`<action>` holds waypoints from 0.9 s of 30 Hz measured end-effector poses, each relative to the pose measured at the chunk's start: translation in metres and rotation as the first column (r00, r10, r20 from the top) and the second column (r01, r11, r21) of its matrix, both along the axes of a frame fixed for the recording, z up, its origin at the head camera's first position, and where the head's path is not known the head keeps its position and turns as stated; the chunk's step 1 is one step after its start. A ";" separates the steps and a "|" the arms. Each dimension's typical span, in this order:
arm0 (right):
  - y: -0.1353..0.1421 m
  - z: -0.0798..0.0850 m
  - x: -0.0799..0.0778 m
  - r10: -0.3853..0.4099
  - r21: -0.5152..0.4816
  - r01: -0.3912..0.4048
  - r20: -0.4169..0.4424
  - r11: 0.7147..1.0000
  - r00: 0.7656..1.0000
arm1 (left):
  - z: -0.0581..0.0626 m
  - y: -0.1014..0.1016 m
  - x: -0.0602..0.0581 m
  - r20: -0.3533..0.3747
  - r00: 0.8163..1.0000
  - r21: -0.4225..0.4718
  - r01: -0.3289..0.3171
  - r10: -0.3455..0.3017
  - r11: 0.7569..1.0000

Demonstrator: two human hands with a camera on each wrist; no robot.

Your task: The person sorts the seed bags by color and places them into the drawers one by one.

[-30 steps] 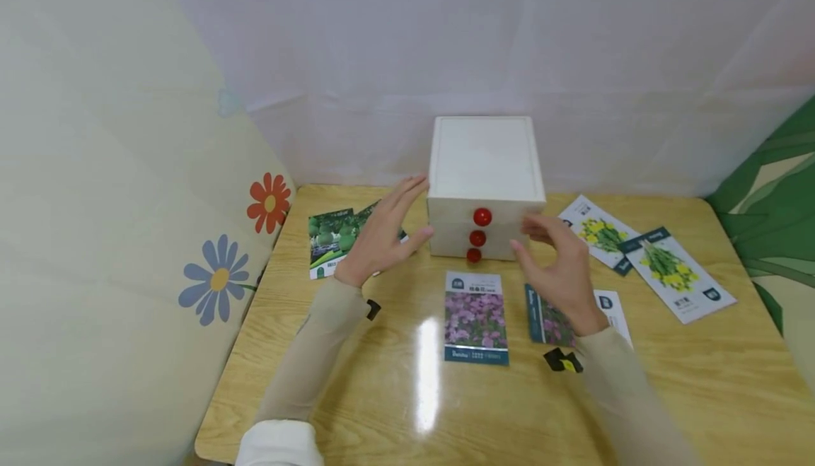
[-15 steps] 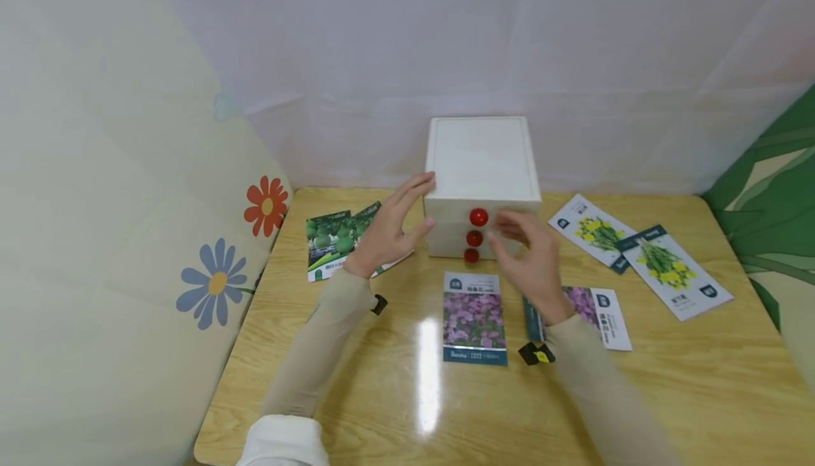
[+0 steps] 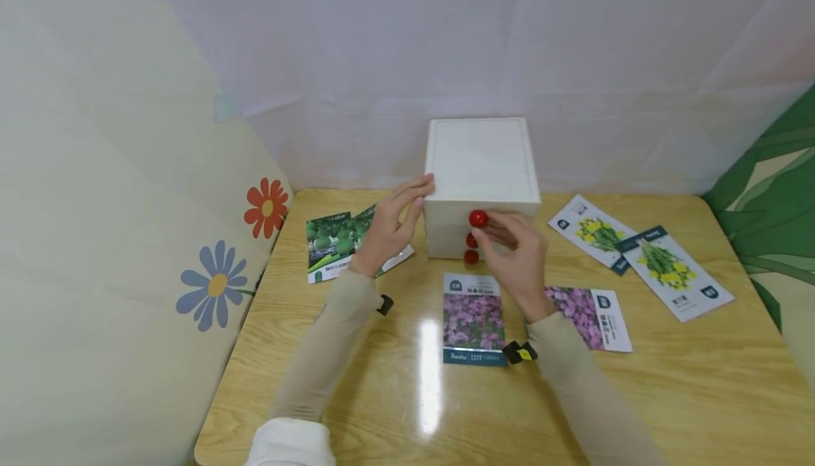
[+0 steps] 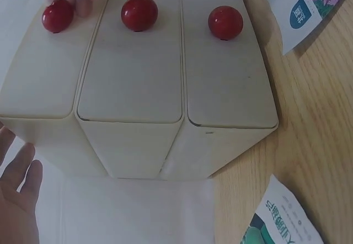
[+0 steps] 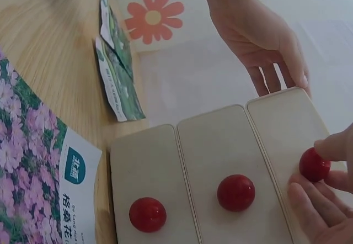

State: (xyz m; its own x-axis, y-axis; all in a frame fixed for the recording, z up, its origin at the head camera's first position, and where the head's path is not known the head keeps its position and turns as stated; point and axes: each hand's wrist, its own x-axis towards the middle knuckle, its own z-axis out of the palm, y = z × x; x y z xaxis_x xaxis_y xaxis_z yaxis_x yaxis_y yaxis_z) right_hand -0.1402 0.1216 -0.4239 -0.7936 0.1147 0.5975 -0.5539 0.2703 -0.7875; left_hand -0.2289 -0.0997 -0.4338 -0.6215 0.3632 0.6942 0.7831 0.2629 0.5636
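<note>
A small white cabinet with three stacked drawers stands at the back of the table, all its drawer fronts flush. Each drawer has a round red knob. My right hand pinches the top red knob between thumb and fingers, as the right wrist view shows up close. Against the cabinet's upper left side rests my left hand, its fingers fairly straight along the edge. The middle knob and the bottom knob are untouched.
A purple-flower seed packet lies before the cabinet, another purple packet partly under my right wrist. Two green packets lie behind my left hand. Two yellow-flower packets overlap at the right. Fabric walls surround the table's back and sides.
My right hand has moved left from beside the cabinet's right front and taken hold of the top knob. My left hand has come against the cabinet's left edge.
</note>
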 end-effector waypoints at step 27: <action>-0.025 -0.001 -0.002 -0.160 -0.199 0.161 0.017 0.967 0.987 | -0.005 0.000 -0.005 -0.069 0.997 0.033 -0.015 0.017 0.999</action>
State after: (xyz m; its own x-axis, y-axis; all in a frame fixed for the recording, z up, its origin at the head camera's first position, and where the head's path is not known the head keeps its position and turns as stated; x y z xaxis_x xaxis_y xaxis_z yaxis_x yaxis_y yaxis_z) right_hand -0.1425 0.0971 -0.4248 -0.7553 0.3575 0.5494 -0.5157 0.1931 -0.8347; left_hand -0.2341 -0.1001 -0.4384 -0.5771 0.3304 0.7469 0.8164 0.2582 0.5165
